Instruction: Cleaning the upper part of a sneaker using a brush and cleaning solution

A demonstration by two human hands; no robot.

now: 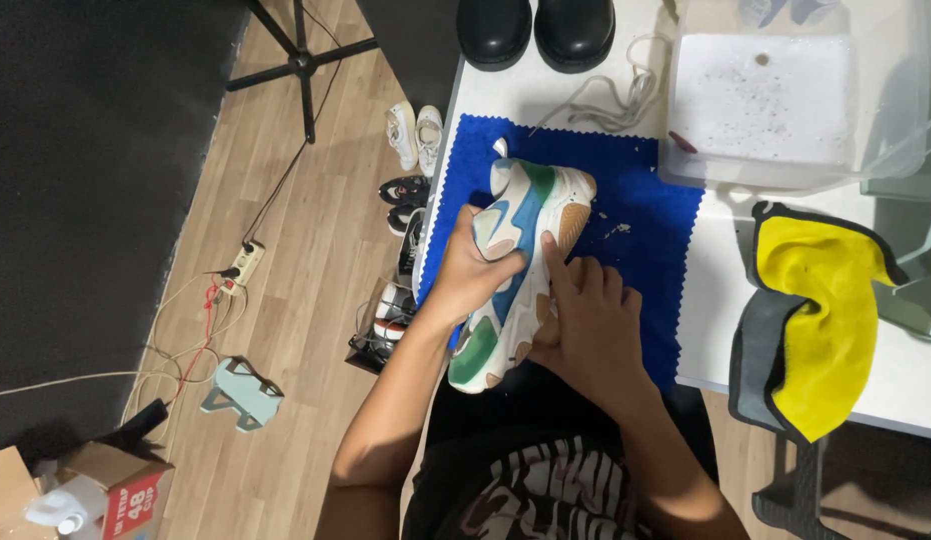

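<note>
Soapy water [760, 95] in clear plastic tub [910, 120]

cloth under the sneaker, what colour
Bright blue cloth with zigzag edges, seen in the head view.

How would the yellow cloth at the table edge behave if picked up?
The yellow cloth is probably floppy and light: it drapes limply over the table edge. A nudge might slide it off, since much already overhangs.

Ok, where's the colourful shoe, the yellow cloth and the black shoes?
multicoloured sneaker [530, 215], head view, on its blue side panel.
yellow cloth [820, 320], head view, on its middle.
black shoes [535, 28], head view, on the toe caps.
</note>
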